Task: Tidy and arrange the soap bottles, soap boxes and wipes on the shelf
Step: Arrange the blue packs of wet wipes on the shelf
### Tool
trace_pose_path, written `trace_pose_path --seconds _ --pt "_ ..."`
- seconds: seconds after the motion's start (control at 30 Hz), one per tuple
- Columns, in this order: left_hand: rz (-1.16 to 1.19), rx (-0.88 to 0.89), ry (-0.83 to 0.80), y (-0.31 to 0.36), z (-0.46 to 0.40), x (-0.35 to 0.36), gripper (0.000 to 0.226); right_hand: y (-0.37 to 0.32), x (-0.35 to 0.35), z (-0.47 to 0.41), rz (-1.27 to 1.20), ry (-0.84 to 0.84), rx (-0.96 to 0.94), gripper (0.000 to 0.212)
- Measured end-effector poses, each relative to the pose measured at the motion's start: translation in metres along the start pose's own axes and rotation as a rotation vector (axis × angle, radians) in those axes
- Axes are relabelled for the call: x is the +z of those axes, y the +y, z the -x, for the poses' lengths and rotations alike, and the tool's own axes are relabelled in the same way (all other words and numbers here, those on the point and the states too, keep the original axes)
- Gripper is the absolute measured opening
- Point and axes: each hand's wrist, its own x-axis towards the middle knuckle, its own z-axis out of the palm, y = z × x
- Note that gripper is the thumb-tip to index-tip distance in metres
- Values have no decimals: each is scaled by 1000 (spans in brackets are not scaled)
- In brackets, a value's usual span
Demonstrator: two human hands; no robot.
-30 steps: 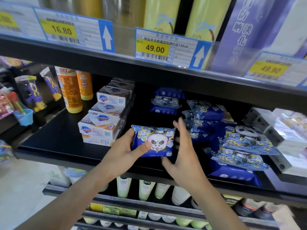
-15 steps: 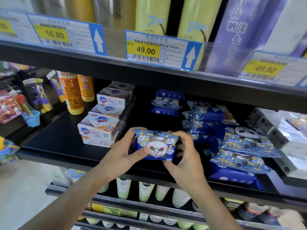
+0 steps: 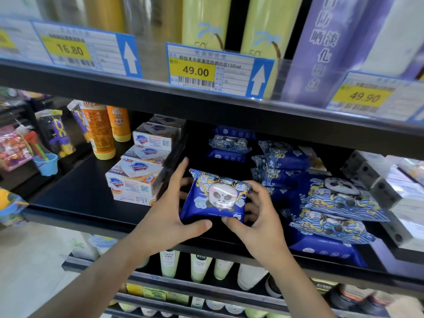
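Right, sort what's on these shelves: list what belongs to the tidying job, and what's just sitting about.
Part of the job:
- wipes pack, held by left hand and right hand
- other wipes packs
- soap boxes
- orange soap bottles

Just sitting about:
- price tags
- yellow cans
- toys
- grey boxes

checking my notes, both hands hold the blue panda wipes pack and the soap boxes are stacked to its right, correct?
Not quite. In the head view the soap boxes are stacked to the left of the wipes pack, not the right. The left hand and right hand do hold it.
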Motion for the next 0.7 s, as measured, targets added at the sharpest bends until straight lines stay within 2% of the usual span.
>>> trace_pose_path --seconds 0.13,0.53,0.7 --pt "-101 23 26 2 1 2 127 -1 0 0 -9 -12 8 81" --pt "-33 66 90 -6 -3 0 97 4 -2 -1 -45 -42 51 80" --pt "-65 78 103 -4 -2 1 107 8 -2 -2 -60 -46 67 80"
